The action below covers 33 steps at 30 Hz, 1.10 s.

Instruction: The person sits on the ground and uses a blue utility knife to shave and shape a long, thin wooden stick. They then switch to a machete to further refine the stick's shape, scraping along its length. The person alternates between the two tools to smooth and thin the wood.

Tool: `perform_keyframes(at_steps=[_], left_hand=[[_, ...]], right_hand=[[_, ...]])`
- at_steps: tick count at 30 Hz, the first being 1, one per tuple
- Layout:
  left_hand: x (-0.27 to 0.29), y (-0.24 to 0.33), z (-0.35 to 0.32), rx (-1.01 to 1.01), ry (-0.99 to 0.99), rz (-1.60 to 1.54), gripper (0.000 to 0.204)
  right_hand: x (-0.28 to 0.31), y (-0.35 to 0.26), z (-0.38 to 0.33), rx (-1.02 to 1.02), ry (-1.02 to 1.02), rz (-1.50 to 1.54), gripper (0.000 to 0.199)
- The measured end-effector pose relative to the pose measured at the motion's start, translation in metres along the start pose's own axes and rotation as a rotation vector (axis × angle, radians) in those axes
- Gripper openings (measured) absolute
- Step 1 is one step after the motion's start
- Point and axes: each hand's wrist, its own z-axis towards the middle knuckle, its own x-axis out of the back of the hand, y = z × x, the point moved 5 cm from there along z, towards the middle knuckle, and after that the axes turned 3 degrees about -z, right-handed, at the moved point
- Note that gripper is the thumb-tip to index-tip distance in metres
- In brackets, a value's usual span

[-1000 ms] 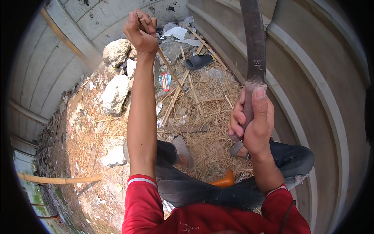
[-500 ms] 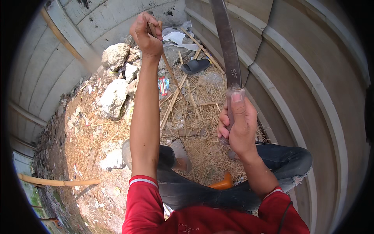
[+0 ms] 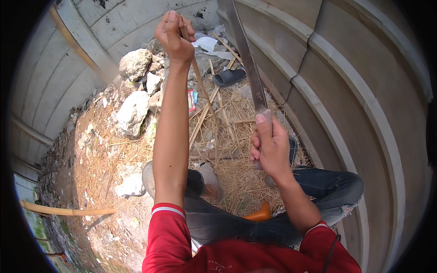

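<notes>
My left hand (image 3: 174,36) is raised at arm's length and closed around the top of a thin bamboo stick (image 3: 201,88) that slants down toward the straw-covered ground. My right hand (image 3: 268,145) grips the handle of a long, dark machete blade (image 3: 246,50), thumb laid along its spine; the blade points up and away, just right of the stick. The blade and stick are apart. My bent knees in dark jeans (image 3: 327,191) sit below both hands.
Pale rocks (image 3: 134,109) lie at the left on dirt. Split bamboo strips (image 3: 223,113) and straw cover the ground ahead. A dark sandal (image 3: 229,77) lies near the concrete wall (image 3: 364,91). An orange object (image 3: 258,213) shows between my legs. A bamboo pole (image 3: 68,210) lies lower left.
My right hand with the machete has shifted left and lower, bringing the blade closer to the stick. My left hand keeps the stick raised, drifting slightly right.
</notes>
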Motion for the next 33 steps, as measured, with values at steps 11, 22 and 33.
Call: perform_keyframes(at_steps=[11, 22, 33], left_hand=[[0.044, -0.014, -0.066, 0.304, 0.368, 0.182, 0.077], [0.046, -0.020, -0.090, 0.304, 0.477, -0.025, 0.080], [0.026, -0.068, -0.074, 0.146, 0.211, -0.260, 0.085]], right_hand=[[-0.001, 0.011, -0.019, -0.114, -0.120, -0.041, 0.025], [0.006, 0.119, -0.029, -0.371, -0.271, -0.215, 0.033], [0.014, -0.010, 0.012, 0.502, 0.059, 0.175, 0.047]])
